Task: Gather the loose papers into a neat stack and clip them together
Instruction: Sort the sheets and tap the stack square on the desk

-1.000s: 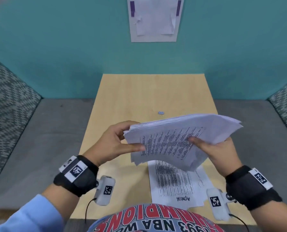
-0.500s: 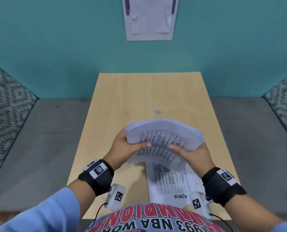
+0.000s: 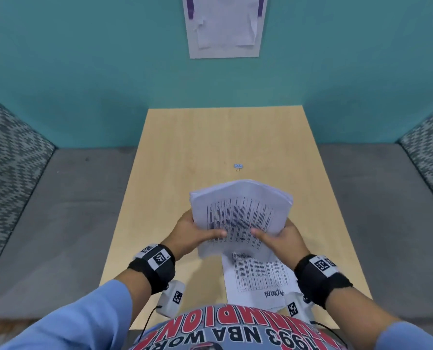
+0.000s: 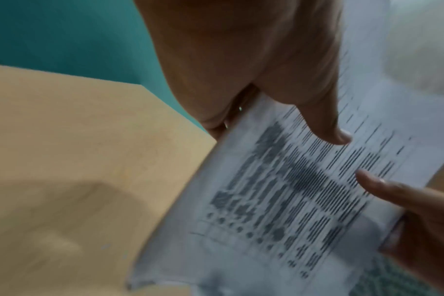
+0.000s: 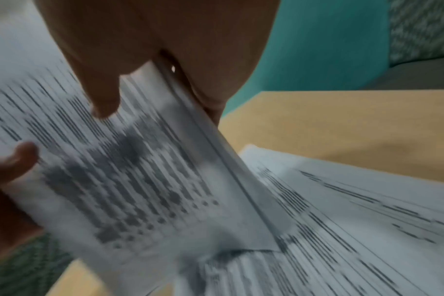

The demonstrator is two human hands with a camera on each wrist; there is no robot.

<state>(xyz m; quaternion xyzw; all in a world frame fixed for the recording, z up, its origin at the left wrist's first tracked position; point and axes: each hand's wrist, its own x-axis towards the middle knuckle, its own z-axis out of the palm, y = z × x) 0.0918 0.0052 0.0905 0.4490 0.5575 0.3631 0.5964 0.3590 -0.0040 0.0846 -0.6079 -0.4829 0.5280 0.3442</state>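
Paper stack (image 3: 240, 213) held upright-tilted above the counter (image 3: 185, 137), long axis running away from the body. Left hand (image 3: 192, 233) and right hand (image 3: 283, 238) grip its two side edges, thumbs across the printed face, fingers curled behind. One loose sheet (image 3: 258, 276) lies flat just under the stack, nearer the right hand. Binder clip (image 3: 238, 166) sits beyond the stack, well apart. Teal wall (image 3: 84, 72) backs the counter.
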